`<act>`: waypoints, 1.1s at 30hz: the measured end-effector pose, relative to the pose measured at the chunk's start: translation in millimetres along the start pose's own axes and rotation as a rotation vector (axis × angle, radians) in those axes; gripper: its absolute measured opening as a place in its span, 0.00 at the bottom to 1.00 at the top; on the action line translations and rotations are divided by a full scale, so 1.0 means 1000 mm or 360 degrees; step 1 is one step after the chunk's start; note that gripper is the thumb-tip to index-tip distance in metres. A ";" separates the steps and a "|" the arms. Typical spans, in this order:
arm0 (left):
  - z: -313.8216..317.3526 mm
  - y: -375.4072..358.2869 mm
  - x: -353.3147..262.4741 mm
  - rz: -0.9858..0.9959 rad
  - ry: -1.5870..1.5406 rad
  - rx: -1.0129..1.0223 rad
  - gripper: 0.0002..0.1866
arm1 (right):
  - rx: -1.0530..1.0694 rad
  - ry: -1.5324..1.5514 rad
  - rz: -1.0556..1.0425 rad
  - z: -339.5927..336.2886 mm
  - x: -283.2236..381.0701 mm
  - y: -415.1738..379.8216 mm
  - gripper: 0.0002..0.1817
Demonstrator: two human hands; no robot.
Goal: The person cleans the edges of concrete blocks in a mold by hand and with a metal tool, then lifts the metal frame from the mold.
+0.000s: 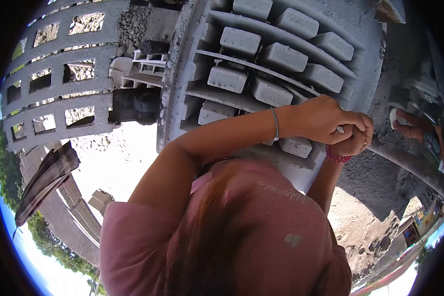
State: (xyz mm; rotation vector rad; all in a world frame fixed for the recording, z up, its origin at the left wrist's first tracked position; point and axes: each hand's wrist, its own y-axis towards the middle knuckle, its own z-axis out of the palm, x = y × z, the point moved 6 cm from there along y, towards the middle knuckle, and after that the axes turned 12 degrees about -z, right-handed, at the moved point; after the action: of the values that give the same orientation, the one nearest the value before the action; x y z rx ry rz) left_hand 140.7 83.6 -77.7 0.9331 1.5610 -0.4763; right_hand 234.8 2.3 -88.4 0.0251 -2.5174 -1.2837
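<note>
My left hand (325,118), with a grey bracelet at the wrist, reaches across to the right with fingers curled. It meets my right hand (351,142), which is closed above a pink beaded bracelet (338,156). The two hands press together, and whatever lies inside their fingers is hidden. Beneath and beyond them is a grey metal mould (209,52) with thin divider plates. Rows of grey concrete blocks (274,91) sit between its plates. My left forearm covers part of the nearest row.
At the left stands a grey slotted frame (86,98), with pebbles (132,27) behind it. A grey bar (404,167) slants off right of my hands. Another person's foot (404,118) shows at far right, above a sand heap (365,222).
</note>
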 end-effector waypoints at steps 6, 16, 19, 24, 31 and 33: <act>-0.034 -0.027 0.016 -0.0094 0.0035 -0.0046 0.13 | 0.0103 0.0626 0.0359 0.039 0.033 -0.002 0.10; -0.074 -0.036 0.002 -0.0127 0.0101 -0.0182 0.13 | 0.0205 0.0599 0.0043 0.060 0.068 0.025 0.07; -0.092 -0.035 -0.026 -0.0043 0.0180 -0.0315 0.11 | 0.0140 0.1037 0.0358 0.065 0.061 0.026 0.08; -0.116 -0.051 0.016 -0.0412 -0.0050 -0.0189 0.10 | 0.0281 0.0901 0.0118 0.101 0.093 0.021 0.05; -0.127 -0.072 -0.019 -0.0273 0.0087 -0.0268 0.15 | 0.0309 0.1955 0.0515 0.093 0.114 0.049 0.07; -0.129 -0.072 0.015 -0.0513 0.0055 -0.0465 0.13 | 0.0447 0.1979 0.0720 0.136 0.099 0.019 0.07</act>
State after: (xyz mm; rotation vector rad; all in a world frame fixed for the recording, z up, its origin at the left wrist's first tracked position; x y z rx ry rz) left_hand 4.0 142.0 -77.5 0.4705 1.7658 -0.4420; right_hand 104.4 105.4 -121.0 0.2238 -1.4490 -0.4367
